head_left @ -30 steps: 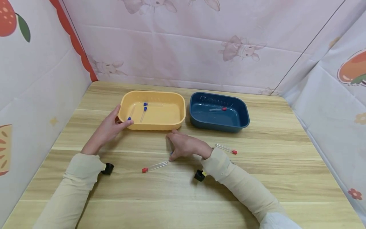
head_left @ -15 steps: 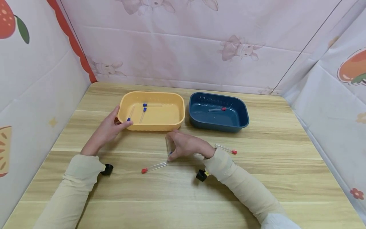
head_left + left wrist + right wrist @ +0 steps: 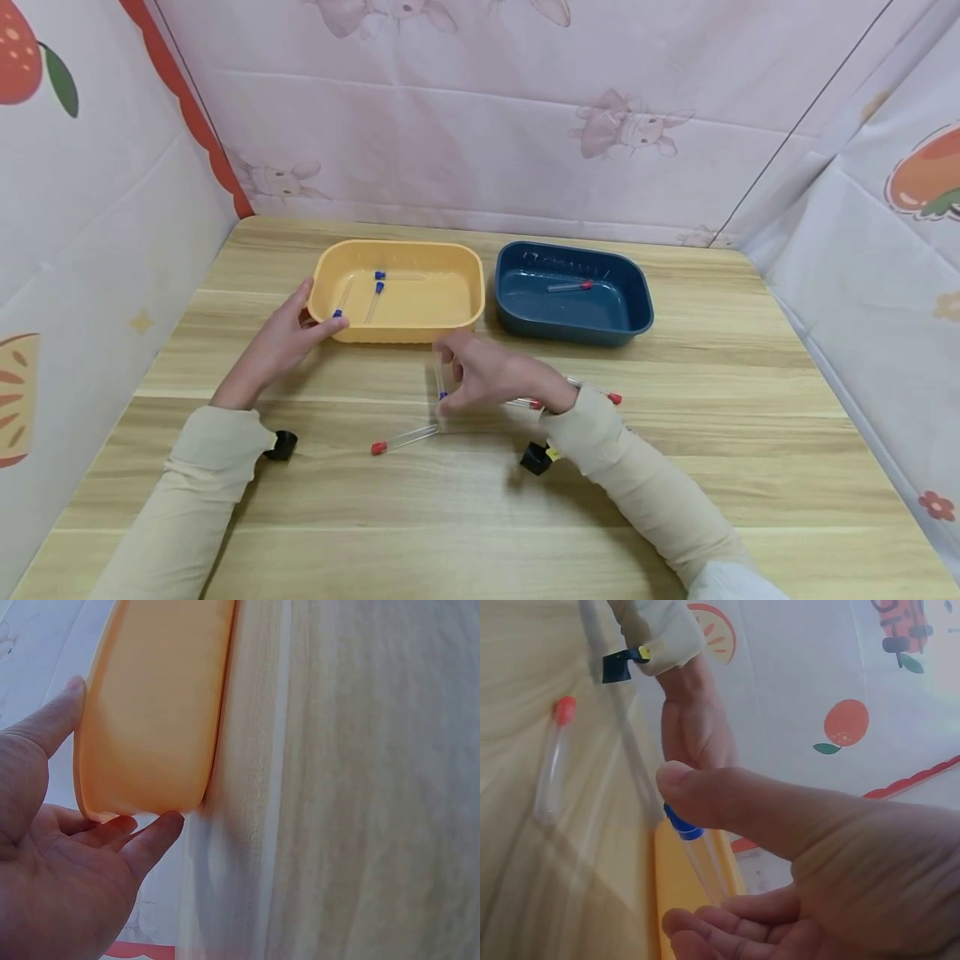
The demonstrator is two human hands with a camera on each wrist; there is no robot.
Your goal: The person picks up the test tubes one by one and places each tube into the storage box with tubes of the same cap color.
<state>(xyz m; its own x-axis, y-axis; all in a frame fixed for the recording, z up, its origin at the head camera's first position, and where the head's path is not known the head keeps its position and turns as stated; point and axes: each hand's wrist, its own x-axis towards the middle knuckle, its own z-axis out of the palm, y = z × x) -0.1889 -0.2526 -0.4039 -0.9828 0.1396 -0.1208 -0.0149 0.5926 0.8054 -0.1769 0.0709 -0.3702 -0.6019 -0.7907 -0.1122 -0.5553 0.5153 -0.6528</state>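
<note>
My left hand (image 3: 281, 337) holds the left end of the yellow plastic bin (image 3: 420, 332), its thumb along the front rim and its fingers round the end wall, as the left wrist view shows. My right hand (image 3: 495, 371) is in front of the bin's right part. Between its thumb and fingertips it holds a clear test tube with a blue cap (image 3: 684, 823). The thumb is at the cap and the fingers are near the glass end. Inside the yellow bin lie several blue-capped test tubes (image 3: 375, 302).
A dark blue bin (image 3: 573, 332) stands right of the yellow one, with a red-capped tube (image 3: 570, 287) inside. On the wooden table (image 3: 420, 533) lie a red-capped tube (image 3: 405, 439) at front and two more red-capped tubes near my right wrist. Printed cloth walls surround the table.
My right hand has lifted slightly and shifted a little with the blue-capped tube, uncovering more of a red-capped tube beneath the wrist. The left hand stays on the yellow bin.
</note>
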